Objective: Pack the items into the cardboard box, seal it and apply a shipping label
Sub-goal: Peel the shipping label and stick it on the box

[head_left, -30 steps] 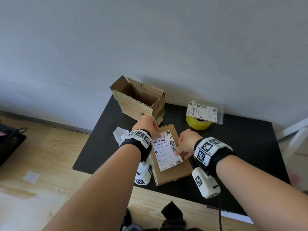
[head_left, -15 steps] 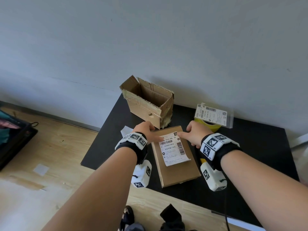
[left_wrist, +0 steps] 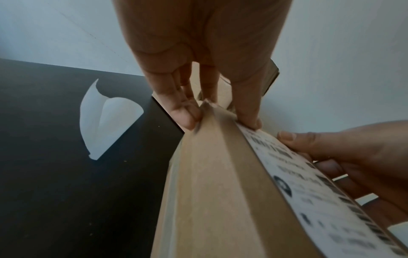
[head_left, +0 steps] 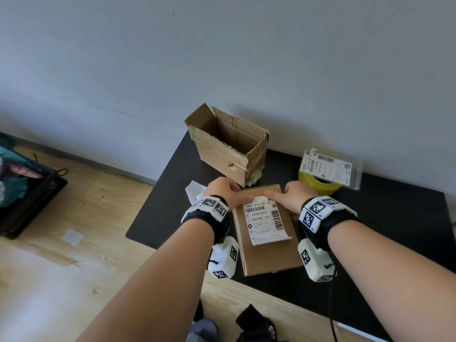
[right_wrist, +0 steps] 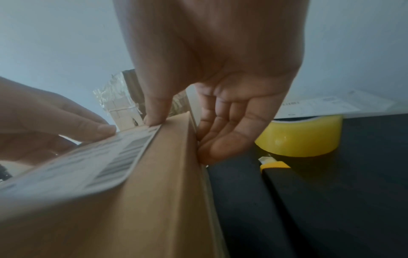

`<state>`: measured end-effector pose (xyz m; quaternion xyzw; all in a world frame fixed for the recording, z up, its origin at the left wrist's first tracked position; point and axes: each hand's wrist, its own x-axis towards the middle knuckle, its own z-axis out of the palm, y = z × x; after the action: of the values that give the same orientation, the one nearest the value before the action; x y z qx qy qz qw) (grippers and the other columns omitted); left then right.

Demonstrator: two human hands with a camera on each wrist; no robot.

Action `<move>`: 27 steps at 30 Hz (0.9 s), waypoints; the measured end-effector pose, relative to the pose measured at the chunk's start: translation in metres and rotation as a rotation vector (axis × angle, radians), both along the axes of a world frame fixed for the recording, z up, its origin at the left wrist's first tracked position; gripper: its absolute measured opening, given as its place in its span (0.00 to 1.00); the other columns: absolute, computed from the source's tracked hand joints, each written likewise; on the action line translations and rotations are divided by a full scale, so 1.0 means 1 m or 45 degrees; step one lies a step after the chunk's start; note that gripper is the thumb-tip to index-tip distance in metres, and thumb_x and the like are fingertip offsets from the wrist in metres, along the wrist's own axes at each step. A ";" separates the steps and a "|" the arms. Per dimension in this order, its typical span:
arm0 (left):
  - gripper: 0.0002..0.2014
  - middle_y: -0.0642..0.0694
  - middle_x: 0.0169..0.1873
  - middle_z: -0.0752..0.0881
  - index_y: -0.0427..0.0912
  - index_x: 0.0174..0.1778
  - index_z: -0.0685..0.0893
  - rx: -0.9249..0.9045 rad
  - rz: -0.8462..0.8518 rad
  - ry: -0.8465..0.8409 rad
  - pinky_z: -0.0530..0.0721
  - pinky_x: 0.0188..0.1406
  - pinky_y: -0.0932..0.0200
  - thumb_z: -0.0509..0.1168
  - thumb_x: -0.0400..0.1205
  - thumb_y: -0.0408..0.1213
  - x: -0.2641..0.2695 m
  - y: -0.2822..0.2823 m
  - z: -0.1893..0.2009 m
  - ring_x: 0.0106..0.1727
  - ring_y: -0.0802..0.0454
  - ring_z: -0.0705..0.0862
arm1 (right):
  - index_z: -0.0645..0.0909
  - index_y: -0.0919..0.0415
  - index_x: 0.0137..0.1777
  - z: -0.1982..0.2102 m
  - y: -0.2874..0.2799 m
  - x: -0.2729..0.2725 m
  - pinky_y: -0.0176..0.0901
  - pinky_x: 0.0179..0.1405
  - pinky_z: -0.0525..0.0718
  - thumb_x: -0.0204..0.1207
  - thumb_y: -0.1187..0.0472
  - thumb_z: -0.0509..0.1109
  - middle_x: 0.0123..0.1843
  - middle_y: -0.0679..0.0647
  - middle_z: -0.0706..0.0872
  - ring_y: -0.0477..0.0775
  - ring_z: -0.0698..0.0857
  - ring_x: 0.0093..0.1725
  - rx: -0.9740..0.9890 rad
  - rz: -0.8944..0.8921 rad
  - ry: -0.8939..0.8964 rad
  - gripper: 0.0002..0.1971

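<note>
Sealed cardboard box [head_left: 267, 239], near front edge of desk [head_left: 385, 218] | rigid, light by looks | shipping label [head_left: 265, 222] thin, lower edge lifting | left hand [head_left: 225, 191], right hand [head_left: 294, 197]: fingers clamped on far corners, thumbs on label | best held by side edges.

A second ago the left hand [head_left: 223, 191] rested at the far left corner of the sealed cardboard box [head_left: 267, 253] and the right hand [head_left: 294, 198] pinched the right edge of the shipping label [head_left: 265, 219] about halfway down. Since then the right hand has travelled up to the label's far edge. Now both thumbs press that edge flat, their tips close together, while the other fingers [left_wrist: 183, 113] curl down over the box's sides. The label's far part now lies flat on the lid; its near edge is curled up off the cardboard. The box itself has not shifted on the counter [head_left: 394, 218].
</note>
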<state>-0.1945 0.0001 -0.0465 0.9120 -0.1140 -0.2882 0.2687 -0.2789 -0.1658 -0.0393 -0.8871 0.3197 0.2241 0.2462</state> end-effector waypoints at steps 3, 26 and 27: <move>0.27 0.51 0.53 0.84 0.48 0.59 0.81 0.041 -0.005 -0.018 0.84 0.47 0.59 0.76 0.69 0.58 -0.003 -0.001 0.001 0.49 0.55 0.82 | 0.80 0.58 0.50 0.002 0.000 -0.006 0.53 0.49 0.89 0.72 0.31 0.65 0.44 0.53 0.87 0.54 0.87 0.42 0.011 0.003 0.010 0.28; 0.57 0.46 0.70 0.72 0.67 0.81 0.50 0.069 -0.258 -0.035 0.82 0.61 0.47 0.81 0.63 0.56 -0.071 0.017 0.004 0.65 0.47 0.77 | 0.75 0.54 0.58 0.010 0.018 -0.070 0.51 0.50 0.88 0.59 0.33 0.78 0.52 0.51 0.84 0.50 0.85 0.48 0.089 0.157 0.095 0.35; 0.59 0.46 0.72 0.71 0.67 0.81 0.47 0.115 -0.299 -0.045 0.79 0.65 0.43 0.81 0.61 0.59 -0.073 0.016 0.004 0.69 0.45 0.74 | 0.75 0.54 0.60 0.010 0.021 -0.070 0.48 0.49 0.87 0.56 0.32 0.79 0.53 0.51 0.84 0.50 0.84 0.49 0.074 0.191 0.112 0.38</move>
<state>-0.2677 0.0158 -0.0424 0.9084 -0.2116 -0.3065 0.1899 -0.3488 -0.1450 -0.0288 -0.8904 0.2561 0.2899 0.2401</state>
